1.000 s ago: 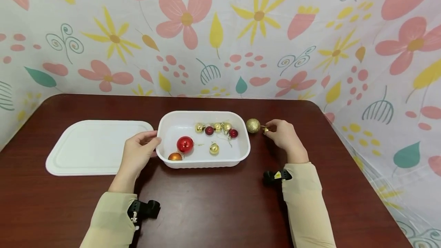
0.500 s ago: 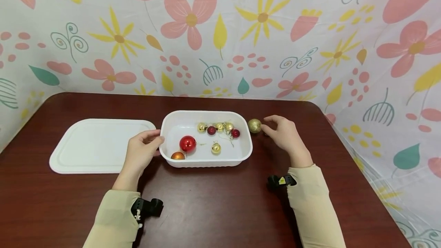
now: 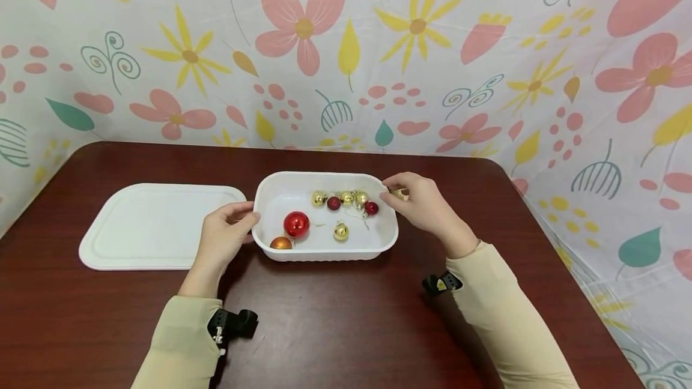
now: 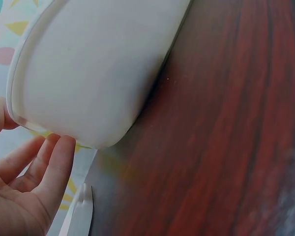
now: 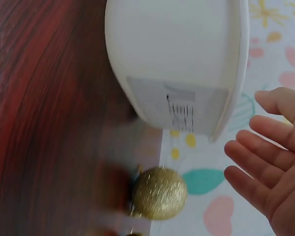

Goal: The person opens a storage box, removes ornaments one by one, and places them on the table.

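hands flank a white tray (image 3: pixel 324 254) on a dark red table (image 3: pixel 346 329). left hand (image 3: pixel 224 236) rests at the tray's left end, thumb on the rim and fingers (image 4: pixel 51 164) loosely curved under the corner, touching the outer wall; the grip looks light. right hand (image 3: pixel 424 203) hovers at the tray's right end with fingers (image 5: pixel 255 152) spread and relaxed, holding nothing. gold glitter ball (image 5: pixel 159 192) lies on the table just outside the tray's right wall, under that hand; in the head view only a sliver of it (image 3: pixel 401 194) shows past the fingers. whether the fingers touch it cannot be told.

inside the tray sit a large red ball (image 3: pixel 296 224), an orange ball (image 3: pixel 280 244) by the near wall, a small gold ball (image 3: pixel 340 232), and a row of little gold and red balls (image 3: pixel 346 200) along the far side. a white lid (image 3: pixel 157 224) lies flat on the table left of the tray, just beside the left hand. flowered cloth (image 3: pixel 346 47) hangs behind and to the right of the table.
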A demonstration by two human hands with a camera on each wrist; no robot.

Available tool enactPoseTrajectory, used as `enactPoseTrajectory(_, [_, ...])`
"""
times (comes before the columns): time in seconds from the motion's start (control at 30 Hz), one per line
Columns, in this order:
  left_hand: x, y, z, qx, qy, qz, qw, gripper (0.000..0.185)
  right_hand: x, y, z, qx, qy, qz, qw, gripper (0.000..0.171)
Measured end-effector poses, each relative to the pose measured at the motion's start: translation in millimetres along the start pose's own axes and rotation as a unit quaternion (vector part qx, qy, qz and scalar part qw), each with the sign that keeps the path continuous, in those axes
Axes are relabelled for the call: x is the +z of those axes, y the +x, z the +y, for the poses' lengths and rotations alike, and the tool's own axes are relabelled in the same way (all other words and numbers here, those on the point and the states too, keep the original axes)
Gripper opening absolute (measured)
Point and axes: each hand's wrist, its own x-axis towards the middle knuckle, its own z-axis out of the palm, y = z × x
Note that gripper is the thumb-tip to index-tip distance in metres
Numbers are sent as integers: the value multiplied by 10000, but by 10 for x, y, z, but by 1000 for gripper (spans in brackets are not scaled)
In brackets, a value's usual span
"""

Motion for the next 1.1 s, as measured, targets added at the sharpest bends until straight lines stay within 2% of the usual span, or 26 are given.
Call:
enactPoseTrajectory(0.17, [0, 6, -5, 0, 27, 3, 10000, 35, 61, 47, -131, -252, -106, -100, 9996, 30])
enactPoseTrajectory(0.33, [-1, 12, -8, 8, 22, 18, 10000, 35, 158, 101, -227, -479, -205, -471, 9975, 29])
enactPoseTrajectory(0.73, [0, 24, -26, 46, 2, 23, 10000, 34, 396, 167, -363, -1288, -643, -1375, 9800, 30])
enactPoseTrajectory(1.1, [-9, -3, 17, 64, -27, 24, 10000, 36, 551, 206, -436, -1326, -1002, -1970, 9662, 35])
